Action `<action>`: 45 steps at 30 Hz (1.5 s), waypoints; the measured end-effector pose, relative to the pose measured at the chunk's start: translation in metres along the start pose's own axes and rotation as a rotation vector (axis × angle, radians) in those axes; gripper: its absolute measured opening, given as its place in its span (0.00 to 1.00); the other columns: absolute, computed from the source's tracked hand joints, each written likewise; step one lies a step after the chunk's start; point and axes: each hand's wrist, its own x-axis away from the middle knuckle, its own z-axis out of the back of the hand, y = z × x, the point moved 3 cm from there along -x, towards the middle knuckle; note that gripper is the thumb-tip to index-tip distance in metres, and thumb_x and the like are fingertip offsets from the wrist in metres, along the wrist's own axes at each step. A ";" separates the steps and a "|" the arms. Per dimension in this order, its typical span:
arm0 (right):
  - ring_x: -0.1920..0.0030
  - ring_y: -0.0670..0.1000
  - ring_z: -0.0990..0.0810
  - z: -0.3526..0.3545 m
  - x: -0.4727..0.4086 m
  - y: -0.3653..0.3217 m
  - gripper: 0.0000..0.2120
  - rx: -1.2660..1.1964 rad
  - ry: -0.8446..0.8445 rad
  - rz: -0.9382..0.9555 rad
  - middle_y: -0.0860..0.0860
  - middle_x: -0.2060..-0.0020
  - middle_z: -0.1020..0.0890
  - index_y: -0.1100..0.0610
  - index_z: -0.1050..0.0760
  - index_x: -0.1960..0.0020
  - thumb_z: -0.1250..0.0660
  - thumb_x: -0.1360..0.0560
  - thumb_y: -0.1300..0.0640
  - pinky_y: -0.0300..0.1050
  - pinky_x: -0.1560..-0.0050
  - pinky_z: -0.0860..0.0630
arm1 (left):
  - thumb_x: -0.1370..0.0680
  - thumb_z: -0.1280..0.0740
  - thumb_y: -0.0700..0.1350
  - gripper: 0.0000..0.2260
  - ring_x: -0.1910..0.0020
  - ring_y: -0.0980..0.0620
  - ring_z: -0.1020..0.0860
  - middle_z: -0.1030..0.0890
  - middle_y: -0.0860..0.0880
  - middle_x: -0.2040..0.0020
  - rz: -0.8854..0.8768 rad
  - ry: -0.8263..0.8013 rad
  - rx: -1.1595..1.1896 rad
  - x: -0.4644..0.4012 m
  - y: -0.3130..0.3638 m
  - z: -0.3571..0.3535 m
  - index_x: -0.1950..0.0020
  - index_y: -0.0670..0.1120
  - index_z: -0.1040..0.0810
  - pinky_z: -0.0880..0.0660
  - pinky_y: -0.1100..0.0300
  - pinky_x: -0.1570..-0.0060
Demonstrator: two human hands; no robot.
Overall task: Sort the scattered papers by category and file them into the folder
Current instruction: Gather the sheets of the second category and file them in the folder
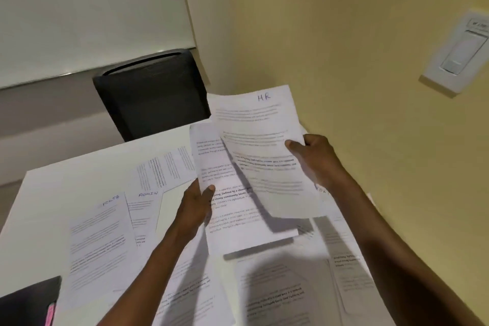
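Above the white table [53,188] | right hand [316,159] pinches the sheet headed HR [260,145], left hand [197,204] pinches a printed sheet [238,230] beneath it | ADMIN sheet [144,206] lies far left among scattered papers | we should read each heading before stacking, keeping edges aligned | folder: cannot tell.

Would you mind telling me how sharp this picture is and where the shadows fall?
Head view: slightly motion-blurred; the HR sheet heading reads, its body text smears. Both held sheets cast dark shadows on papers below. Wide-angle bends the table edge and wall.
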 end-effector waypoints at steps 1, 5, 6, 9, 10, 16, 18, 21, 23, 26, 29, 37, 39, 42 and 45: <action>0.73 0.45 0.32 -0.011 0.010 0.005 0.19 0.049 0.003 -0.004 0.44 0.74 0.30 0.59 0.34 0.67 0.28 0.27 0.52 0.35 0.69 0.36 | 0.16 0.39 0.45 0.09 0.78 0.54 0.28 0.17 0.43 0.60 0.010 -0.016 0.026 0.004 0.002 -0.001 0.38 0.48 0.23 0.33 0.63 0.80; 0.68 0.45 0.25 -0.050 0.037 0.033 0.13 0.073 0.057 -0.011 0.45 0.68 0.23 0.56 0.31 0.63 0.27 0.27 0.56 0.42 0.66 0.27 | 0.19 0.34 0.46 0.06 0.65 0.48 0.20 0.14 0.48 0.56 -0.021 -0.060 0.099 0.023 0.005 0.001 0.46 0.52 0.18 0.26 0.55 0.66; 0.62 0.46 0.19 -0.057 0.041 0.041 0.09 0.045 0.067 -0.016 0.46 0.62 0.19 0.57 0.27 0.57 0.26 0.28 0.59 0.45 0.61 0.20 | 0.19 0.34 0.45 0.06 0.61 0.49 0.18 0.14 0.50 0.55 0.000 -0.036 0.098 0.027 0.004 0.003 0.49 0.53 0.18 0.25 0.55 0.61; 0.56 0.39 0.17 -0.073 0.059 0.047 0.19 -0.016 0.086 0.012 0.45 0.54 0.18 0.55 0.30 0.42 0.27 0.28 0.65 0.33 0.61 0.21 | 0.18 0.41 0.61 0.15 0.61 0.50 0.20 0.15 0.52 0.60 0.182 0.121 0.131 0.033 -0.008 0.014 0.57 0.57 0.21 0.26 0.55 0.58; 0.55 0.37 0.18 -0.078 0.065 0.046 0.21 -0.022 0.082 0.026 0.44 0.53 0.18 0.52 0.31 0.41 0.28 0.27 0.66 0.30 0.62 0.23 | 0.20 0.44 0.67 0.20 0.58 0.49 0.20 0.16 0.51 0.58 0.222 0.146 0.186 0.034 -0.012 0.018 0.53 0.57 0.19 0.26 0.53 0.54; 0.58 0.33 0.20 -0.095 0.090 0.052 0.09 0.040 0.020 0.089 0.43 0.54 0.17 0.56 0.22 0.45 0.31 0.24 0.63 0.27 0.63 0.27 | 0.18 0.35 0.48 0.15 0.45 0.58 0.19 0.17 0.53 0.43 -0.083 0.223 -0.013 0.056 -0.020 0.034 0.33 0.46 0.24 0.23 0.69 0.50; 0.55 0.35 0.20 -0.097 0.097 0.058 0.10 0.054 -0.029 0.087 0.43 0.52 0.18 0.53 0.24 0.43 0.31 0.24 0.59 0.26 0.61 0.26 | 0.18 0.35 0.47 0.15 0.46 0.62 0.21 0.18 0.53 0.42 -0.110 0.307 -0.061 0.067 -0.026 0.035 0.32 0.46 0.26 0.26 0.76 0.56; 0.54 0.32 0.22 -0.099 0.108 0.080 0.12 0.061 -0.080 0.028 0.38 0.52 0.21 0.50 0.27 0.40 0.32 0.23 0.58 0.25 0.60 0.26 | 0.20 0.33 0.46 0.16 0.47 0.60 0.22 0.19 0.53 0.43 -0.052 0.367 -0.066 0.081 -0.048 0.033 0.33 0.46 0.27 0.25 0.69 0.56; 0.54 0.32 0.21 -0.102 0.117 0.104 0.12 0.090 -0.121 -0.016 0.40 0.51 0.20 0.51 0.27 0.40 0.32 0.22 0.58 0.30 0.56 0.22 | 0.21 0.31 0.44 0.16 0.47 0.54 0.21 0.19 0.51 0.43 0.017 0.372 -0.064 0.088 -0.072 0.031 0.33 0.45 0.27 0.26 0.64 0.54; 0.48 0.43 0.19 -0.108 0.131 0.141 0.14 0.162 -0.203 -0.088 0.47 0.47 0.18 0.53 0.26 0.38 0.31 0.23 0.57 0.40 0.49 0.19 | 0.21 0.31 0.41 0.12 0.46 0.45 0.20 0.19 0.48 0.46 0.113 0.344 -0.096 0.101 -0.110 0.026 0.38 0.43 0.26 0.27 0.63 0.56; 0.48 0.50 0.17 -0.113 0.138 0.163 0.15 0.193 -0.204 -0.099 0.48 0.48 0.17 0.52 0.24 0.39 0.31 0.25 0.54 0.47 0.50 0.18 | 0.20 0.33 0.41 0.13 0.45 0.46 0.21 0.19 0.46 0.44 0.141 0.356 -0.111 0.108 -0.121 0.019 0.35 0.42 0.27 0.28 0.63 0.55; 0.49 0.47 0.17 -0.105 0.118 0.168 0.17 0.180 -0.159 -0.079 0.43 0.49 0.16 0.49 0.25 0.44 0.30 0.29 0.43 0.55 0.48 0.19 | 0.18 0.36 0.43 0.13 0.50 0.46 0.25 0.22 0.44 0.47 0.024 0.364 -0.259 0.096 -0.102 0.016 0.35 0.42 0.29 0.32 0.54 0.52; 0.47 0.45 0.18 -0.091 0.109 0.162 0.18 0.148 -0.140 -0.096 0.44 0.47 0.17 0.49 0.24 0.43 0.28 0.30 0.45 0.50 0.44 0.20 | 0.18 0.36 0.44 0.12 0.52 0.46 0.26 0.22 0.45 0.49 -0.003 0.331 -0.296 0.091 -0.096 0.016 0.36 0.42 0.28 0.31 0.53 0.52; 0.42 0.47 0.22 -0.051 0.096 0.182 0.23 0.119 -0.047 -0.200 0.46 0.45 0.20 0.51 0.24 0.43 0.22 0.34 0.44 0.48 0.38 0.24 | 0.17 0.37 0.46 0.08 0.62 0.43 0.21 0.19 0.42 0.61 -0.010 0.229 -0.264 0.085 -0.095 0.017 0.46 0.41 0.25 0.25 0.55 0.61; 0.40 0.55 0.23 0.014 0.093 0.222 0.30 0.356 0.134 -0.348 0.53 0.43 0.22 0.51 0.26 0.40 0.24 0.36 0.39 0.57 0.38 0.25 | 0.17 0.40 0.51 0.21 0.78 0.40 0.26 0.27 0.34 0.75 0.028 0.205 -0.203 0.078 -0.102 0.019 0.55 0.33 0.30 0.27 0.54 0.75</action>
